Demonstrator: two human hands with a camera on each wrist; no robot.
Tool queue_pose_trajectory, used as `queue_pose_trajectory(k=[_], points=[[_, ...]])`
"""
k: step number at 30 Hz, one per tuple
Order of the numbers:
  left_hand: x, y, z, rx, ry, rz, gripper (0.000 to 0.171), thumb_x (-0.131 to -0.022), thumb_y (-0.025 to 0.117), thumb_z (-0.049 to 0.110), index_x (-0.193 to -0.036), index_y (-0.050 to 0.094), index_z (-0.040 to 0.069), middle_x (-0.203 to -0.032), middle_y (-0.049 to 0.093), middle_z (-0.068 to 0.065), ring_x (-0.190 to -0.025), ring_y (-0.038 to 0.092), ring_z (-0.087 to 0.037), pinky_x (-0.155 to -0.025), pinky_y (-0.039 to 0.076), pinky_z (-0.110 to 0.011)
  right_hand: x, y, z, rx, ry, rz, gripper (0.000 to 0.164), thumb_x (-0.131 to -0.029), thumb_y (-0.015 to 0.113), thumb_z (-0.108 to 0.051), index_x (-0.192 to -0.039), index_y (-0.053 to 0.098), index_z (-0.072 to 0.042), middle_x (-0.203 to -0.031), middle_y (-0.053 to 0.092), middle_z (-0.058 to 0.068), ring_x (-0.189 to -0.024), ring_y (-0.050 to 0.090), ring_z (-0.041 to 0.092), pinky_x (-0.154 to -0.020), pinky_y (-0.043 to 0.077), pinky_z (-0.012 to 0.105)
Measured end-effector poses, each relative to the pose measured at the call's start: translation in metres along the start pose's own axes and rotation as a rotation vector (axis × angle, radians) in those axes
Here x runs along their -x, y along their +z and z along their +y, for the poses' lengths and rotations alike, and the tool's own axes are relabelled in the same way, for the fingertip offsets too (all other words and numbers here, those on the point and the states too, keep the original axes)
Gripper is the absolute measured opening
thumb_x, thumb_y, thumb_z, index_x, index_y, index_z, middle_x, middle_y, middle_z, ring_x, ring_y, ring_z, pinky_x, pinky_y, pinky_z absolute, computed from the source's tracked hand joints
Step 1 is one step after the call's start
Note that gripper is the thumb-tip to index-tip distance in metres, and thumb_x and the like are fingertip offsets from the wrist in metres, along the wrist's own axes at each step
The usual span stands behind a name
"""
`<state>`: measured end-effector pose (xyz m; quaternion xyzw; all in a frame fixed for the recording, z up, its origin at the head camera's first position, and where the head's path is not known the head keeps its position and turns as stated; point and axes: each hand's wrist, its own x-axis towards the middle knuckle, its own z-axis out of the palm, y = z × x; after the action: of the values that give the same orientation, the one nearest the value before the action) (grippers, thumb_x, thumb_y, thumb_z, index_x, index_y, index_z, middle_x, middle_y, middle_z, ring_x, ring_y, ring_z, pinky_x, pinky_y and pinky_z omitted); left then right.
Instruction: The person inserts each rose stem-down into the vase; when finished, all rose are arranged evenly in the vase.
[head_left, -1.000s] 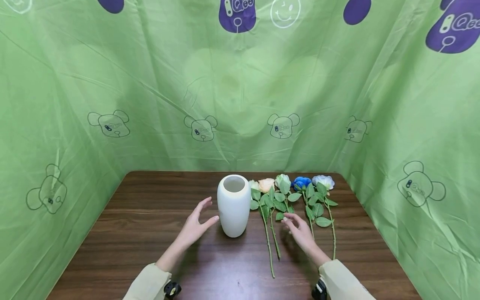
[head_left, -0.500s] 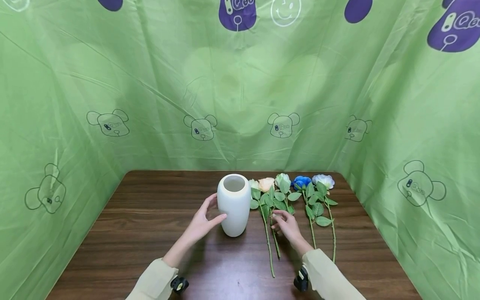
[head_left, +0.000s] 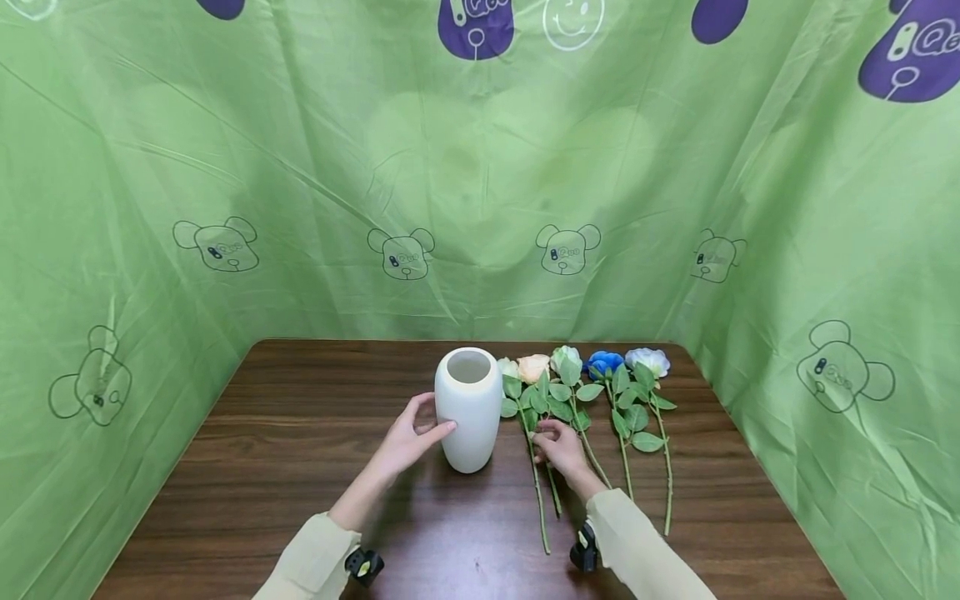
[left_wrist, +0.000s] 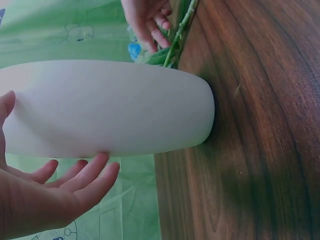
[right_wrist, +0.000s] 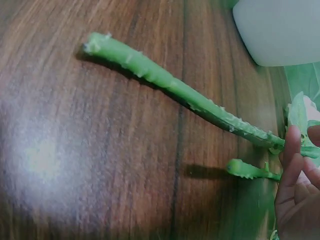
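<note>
A tall white vase stands upright on the brown table. My left hand holds its left side, thumb across the front and the other fingers behind; in the left wrist view, a fingertip meets the vase wall. To the right of the vase, my right hand reaches low over the artificial roses, its fingers at the leftmost green stem. In the right wrist view, that stem runs behind the fingers and lies along the table. The left wrist view shows the right fingers loosely extended beside a stem, with no clear grip.
A peach rose, a pale green rose, a blue rose and a pale lilac rose lie in a row near the back edge of the table. A green printed curtain encloses the back and sides.
My left hand has moved right from beside the vase onto its wall. My right hand has shifted left across the stems to the leftmost one. The vase and roses stay in place.
</note>
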<state>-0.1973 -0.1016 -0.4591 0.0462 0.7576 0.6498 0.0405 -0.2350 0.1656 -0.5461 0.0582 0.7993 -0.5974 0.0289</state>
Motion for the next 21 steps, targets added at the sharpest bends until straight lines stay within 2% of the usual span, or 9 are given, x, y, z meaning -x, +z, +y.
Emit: queue_pose_trajectory(k=[6, 11, 17, 21], points=[[0.001, 0.000, 0.001, -0.034, -0.082, 0.015, 0.061, -0.075, 0.069, 0.035, -0.125, 0.042, 0.011, -0.116, 0.052, -0.014, -0.090, 0.057, -0.026, -0.069, 0.048, -0.042, -0.002, 0.007, 0.002, 0.067, 0.004, 0.018, 0.037, -0.078, 0.065, -0.009, -0.110, 0.052, 0.005, -0.076, 0.063, 0.010, -0.047, 0.058, 0.024, -0.036, 0.040, 0.024], [0.006, -0.003, 0.009, 0.021, -0.150, -0.045, 0.064, -0.078, 0.066, 0.036, -0.128, 0.036, 0.010, -0.121, 0.046, -0.023, -0.093, 0.056, -0.034, -0.063, 0.051, -0.042, -0.006, 0.012, 0.002, 0.060, -0.014, 0.038, 0.038, -0.076, 0.066, -0.006, -0.109, 0.051, 0.008, -0.076, 0.062, 0.010, -0.045, 0.056, 0.021, -0.040, 0.046, 0.029], [0.016, -0.002, 0.030, 0.061, -0.160, -0.089, 0.060, -0.083, 0.061, 0.031, -0.129, 0.033, 0.005, -0.123, 0.041, -0.029, -0.096, 0.053, -0.042, -0.065, 0.051, -0.044, -0.010, 0.017, 0.002, 0.097, -0.044, 0.057, 0.038, -0.074, 0.067, -0.003, -0.106, 0.051, 0.010, -0.075, 0.061, 0.012, -0.045, 0.057, 0.024, -0.044, 0.049, 0.032], [0.018, -0.002, 0.034, 0.066, -0.166, -0.099, 0.058, -0.084, 0.060, 0.031, -0.129, 0.033, 0.005, -0.125, 0.039, -0.030, -0.098, 0.051, -0.043, -0.067, 0.050, -0.044, -0.012, 0.017, 0.002, 0.123, -0.060, 0.054, 0.036, -0.073, 0.066, -0.001, -0.105, 0.052, 0.010, -0.070, 0.061, 0.011, -0.045, 0.057, 0.025, -0.044, 0.048, 0.029]])
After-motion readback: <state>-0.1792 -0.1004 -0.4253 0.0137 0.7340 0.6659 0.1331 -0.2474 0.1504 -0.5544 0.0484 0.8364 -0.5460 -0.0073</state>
